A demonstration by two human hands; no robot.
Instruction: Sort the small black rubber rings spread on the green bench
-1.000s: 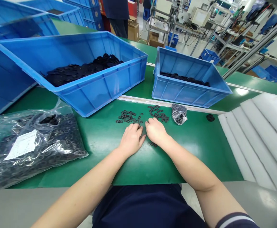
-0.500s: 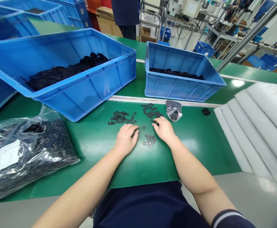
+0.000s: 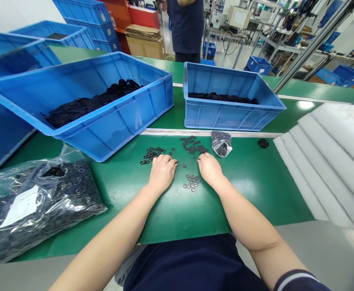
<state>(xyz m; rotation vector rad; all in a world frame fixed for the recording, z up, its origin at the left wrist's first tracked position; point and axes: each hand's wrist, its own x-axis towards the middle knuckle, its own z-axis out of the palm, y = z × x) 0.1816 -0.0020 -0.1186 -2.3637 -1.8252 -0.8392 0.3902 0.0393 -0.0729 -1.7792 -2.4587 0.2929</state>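
Observation:
My left hand (image 3: pixel 162 171) rests palm down on the green mat (image 3: pixel 256 182). Its fingers are bent together, and the tips touch a loose pile of small black rings (image 3: pixel 152 153). My right hand (image 3: pixel 209 169) lies the same way, fingers curled at the near edge of a second pile of rings (image 3: pixel 192 145). Between the two hands sits a small cluster of rings (image 3: pixel 191 182). One single ring (image 3: pixel 184 165) lies just beyond it. A small clear bag of rings (image 3: pixel 221 143) lies to the right of my right hand. The fingertips of both hands are hidden.
A big clear bag of black rings (image 3: pixel 34 198) lies at the left. Two blue bins (image 3: pixel 110 121) (image 3: pixel 225 115) holding black parts stand behind the piles. White foam sheets (image 3: pixel 325 161) lie at the right. A black part (image 3: pixel 263 143) lies near them. A person (image 3: pixel 186 28) stands beyond the bench.
Both hands have moved apart from the middle and reached forward to the two piles. The small cluster of rings between them is now uncovered. The camera has tilted up slightly.

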